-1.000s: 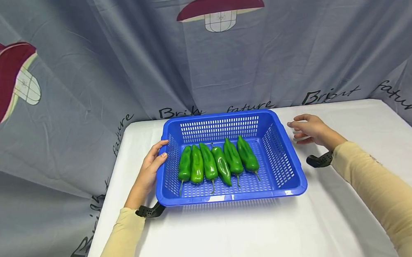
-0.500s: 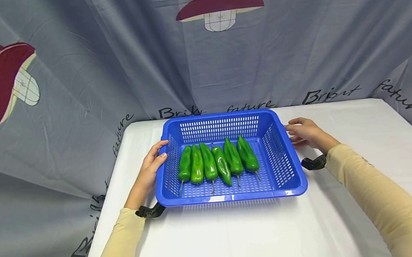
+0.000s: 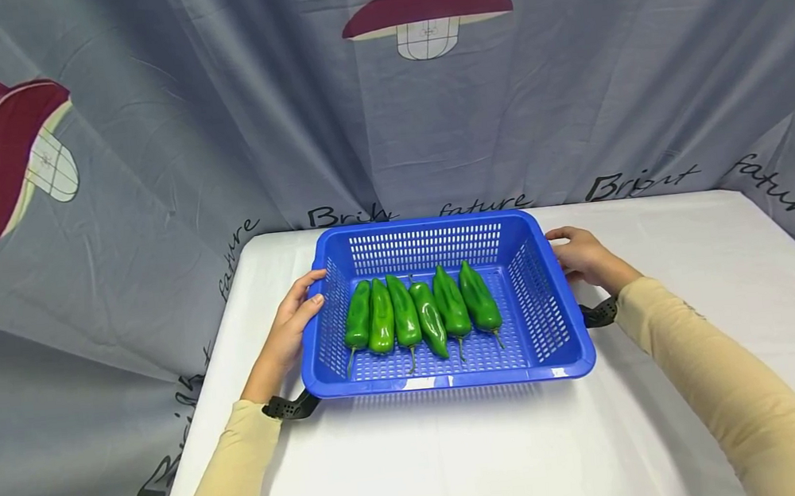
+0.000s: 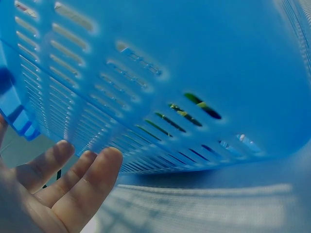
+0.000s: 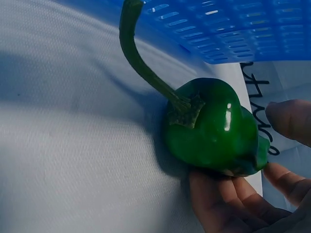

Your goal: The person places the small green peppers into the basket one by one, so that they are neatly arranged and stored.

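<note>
A blue plastic basket (image 3: 449, 381) with slotted walls holds several green peppers (image 3: 404, 311) in a row. My left hand (image 3: 290, 322) holds its left rim, thumb and forefinger over the edge; in the left wrist view, other fingers (image 4: 92, 189) are against the outside wall. My right hand (image 3: 586, 260) is just outside the right rim. There the right wrist view shows another green pepper (image 5: 214, 131) with a long curved stem, lying on the white cloth. The right fingers (image 5: 206, 194) are along its lower side; the thumb (image 5: 291, 119) stands apart from it. The basket hides this pepper in the head view.
White cloth covers the table (image 3: 419, 469). Grey curtains (image 3: 250, 134) printed with red lamps and lettering hang behind it and at both sides. Black wrist straps (image 3: 292, 407) are on both wrists, below beige sleeves.
My right hand has moved left, in toward the basket's right wall, and its fingertips have gone partly behind the rim. The left hand, basket and peppers in it stay put.
</note>
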Motion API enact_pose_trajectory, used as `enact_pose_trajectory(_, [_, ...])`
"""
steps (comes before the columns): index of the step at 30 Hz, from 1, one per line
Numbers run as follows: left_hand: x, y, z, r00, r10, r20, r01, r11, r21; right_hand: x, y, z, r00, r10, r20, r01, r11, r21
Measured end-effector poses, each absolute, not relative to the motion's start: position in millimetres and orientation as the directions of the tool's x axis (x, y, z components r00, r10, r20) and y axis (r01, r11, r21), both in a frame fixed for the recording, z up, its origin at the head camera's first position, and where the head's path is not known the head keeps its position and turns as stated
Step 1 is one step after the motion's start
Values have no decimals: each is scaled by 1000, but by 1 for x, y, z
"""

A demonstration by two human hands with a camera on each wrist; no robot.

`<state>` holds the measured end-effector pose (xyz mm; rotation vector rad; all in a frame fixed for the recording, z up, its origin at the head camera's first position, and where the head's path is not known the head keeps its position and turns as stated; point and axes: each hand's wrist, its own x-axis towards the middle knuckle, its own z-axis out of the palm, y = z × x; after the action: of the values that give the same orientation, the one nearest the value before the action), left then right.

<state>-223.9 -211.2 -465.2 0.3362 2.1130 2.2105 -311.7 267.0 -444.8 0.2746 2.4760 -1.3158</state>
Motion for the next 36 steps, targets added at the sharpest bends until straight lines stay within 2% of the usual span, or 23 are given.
enact_pose_trajectory(20, [-225, -212, -466, -975, 197, 105, 97, -52, 994, -319, 256, -448, -952, 24, -306, 255, 616, -745])
enact_pose_trajectory(36, [-225, -212, -467, -974, 200, 103, 92, -62, 994, -320, 253, -445, -956, -21, -293, 220, 610, -761])
